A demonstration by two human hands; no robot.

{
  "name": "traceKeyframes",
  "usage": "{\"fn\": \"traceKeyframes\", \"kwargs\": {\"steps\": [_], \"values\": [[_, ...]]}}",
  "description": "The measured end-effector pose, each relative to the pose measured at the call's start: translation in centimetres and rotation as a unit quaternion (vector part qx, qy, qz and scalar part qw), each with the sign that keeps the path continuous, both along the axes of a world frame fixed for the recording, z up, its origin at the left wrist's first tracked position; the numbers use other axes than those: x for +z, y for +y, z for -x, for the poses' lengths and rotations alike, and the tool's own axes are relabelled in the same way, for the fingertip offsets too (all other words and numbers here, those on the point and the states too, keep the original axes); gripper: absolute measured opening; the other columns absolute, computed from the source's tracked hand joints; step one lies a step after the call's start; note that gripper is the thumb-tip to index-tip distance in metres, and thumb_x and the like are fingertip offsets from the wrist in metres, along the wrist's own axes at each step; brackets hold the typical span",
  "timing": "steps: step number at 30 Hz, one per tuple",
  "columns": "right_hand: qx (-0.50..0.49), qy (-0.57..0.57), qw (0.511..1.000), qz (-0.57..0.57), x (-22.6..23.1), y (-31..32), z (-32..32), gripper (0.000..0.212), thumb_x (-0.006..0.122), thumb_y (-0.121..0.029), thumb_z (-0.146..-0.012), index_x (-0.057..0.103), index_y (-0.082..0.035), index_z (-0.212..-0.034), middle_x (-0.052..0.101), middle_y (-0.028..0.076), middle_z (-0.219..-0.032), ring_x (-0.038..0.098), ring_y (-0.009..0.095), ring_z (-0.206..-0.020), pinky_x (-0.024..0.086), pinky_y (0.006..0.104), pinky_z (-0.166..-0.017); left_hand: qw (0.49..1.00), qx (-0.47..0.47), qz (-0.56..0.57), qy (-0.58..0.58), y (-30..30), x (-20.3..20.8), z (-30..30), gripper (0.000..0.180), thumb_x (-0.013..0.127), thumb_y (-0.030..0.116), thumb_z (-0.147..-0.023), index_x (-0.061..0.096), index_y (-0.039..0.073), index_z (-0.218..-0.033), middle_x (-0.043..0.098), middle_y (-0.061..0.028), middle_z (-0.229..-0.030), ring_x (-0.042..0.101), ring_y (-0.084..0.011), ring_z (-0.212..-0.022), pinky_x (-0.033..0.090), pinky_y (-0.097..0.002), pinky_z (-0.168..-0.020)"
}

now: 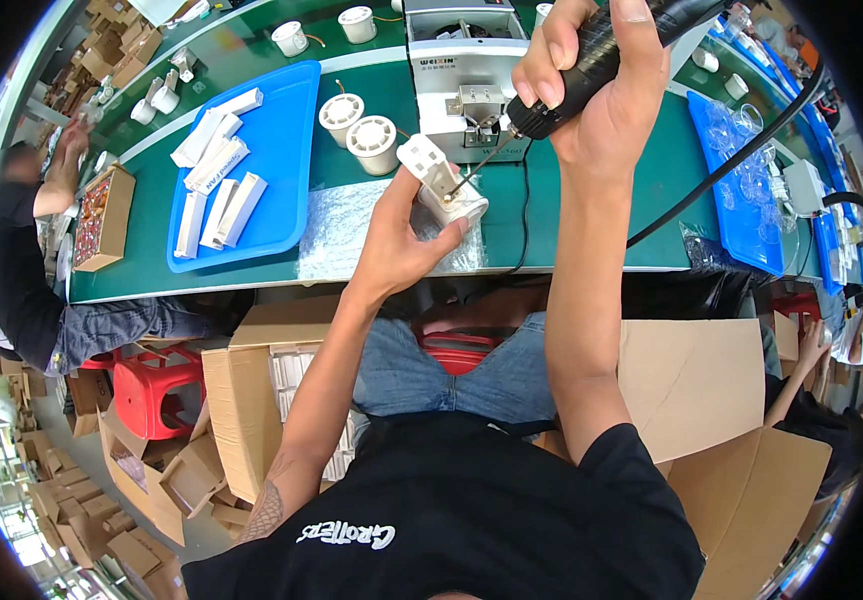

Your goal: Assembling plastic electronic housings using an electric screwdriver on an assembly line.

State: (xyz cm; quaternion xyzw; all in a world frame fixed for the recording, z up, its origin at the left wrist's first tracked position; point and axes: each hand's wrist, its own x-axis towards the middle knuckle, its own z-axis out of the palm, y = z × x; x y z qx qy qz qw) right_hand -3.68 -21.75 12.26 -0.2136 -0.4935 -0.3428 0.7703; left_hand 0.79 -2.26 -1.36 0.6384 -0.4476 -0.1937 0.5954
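My left hand point(398, 240) is closed round a white plastic housing point(429, 163), held tilted just above the bench edge. In my right hand point(611, 125) is a black electric screwdriver point(591, 70), gripped from above with its cord trailing to the right. Its thin bit slants down to the left and its tip meets the housing, near a small brass-coloured spot. Two white round slotted units point(371, 143) stand just beyond my left hand. Behind the bit is a grey and white screw feeder machine point(461, 75). Whether a screw sits on the tip is too small to tell.
A blue tray point(291, 190) with several white boxes lies to the left on the green bench. Bubble wrap point(336, 225) is beside it. Another blue tray point(751, 215) at right holds clear plastic parts. Cardboard boxes point(691, 370) flank my legs. A co-worker point(26, 230) sits at far left.
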Motion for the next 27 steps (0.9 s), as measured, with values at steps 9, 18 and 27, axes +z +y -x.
{"fn": "traceKeyframes", "kwargs": {"steps": [9, 18, 27], "values": [[0.002, -0.052, 0.998, 0.025, -0.2, -0.6, -0.4, 0.044, 0.05, -0.032, -0.114, 0.045, -0.004, -0.147, 0.051, 0.006, -0.065, 0.052, 0.016, -0.041, 0.049, 0.0305, -0.04, 0.982, -0.148, 0.013, 0.118, 0.0, 0.3, -1.5, 0.056, 0.067, 0.026, -0.099, 0.046, 0.004, -0.147, 0.055, -0.0111, -0.136, 0.052, -0.0206, -0.127, 0.041, -0.0335, -0.112], [-0.348, 0.284, 0.891, 0.07, 0.4, 1.3, 4.9, 0.036, 0.045, -0.035, -0.114, 0.052, -0.006, -0.134, 0.051, 0.006, -0.072, 0.049, 0.014, -0.046, 0.047, 0.0343, -0.048, 0.983, -0.055, 0.019, 0.175, -0.7, 0.2, 0.7, 0.035, 0.065, 0.035, -0.11, 0.057, 0.007, -0.13, 0.06, -0.0023, -0.118, 0.055, -0.0123, -0.113, 0.045, -0.0309, -0.102], [-0.42, 0.316, 0.845, 0.096, 1.6, -0.1, 7.6, 0.049, 0.047, -0.034, -0.113, 0.047, 0.002, -0.145, 0.048, 0.006, -0.07, 0.05, 0.014, -0.049, 0.048, 0.0349, -0.05, 0.986, -0.061, 0.015, 0.157, -1.1, 0.2, 0.8, 0.025, 0.069, 0.023, -0.106, 0.053, 0.01, -0.121, 0.058, -0.0087, -0.131, 0.053, -0.0146, -0.121, 0.042, -0.0343, -0.107]]}}
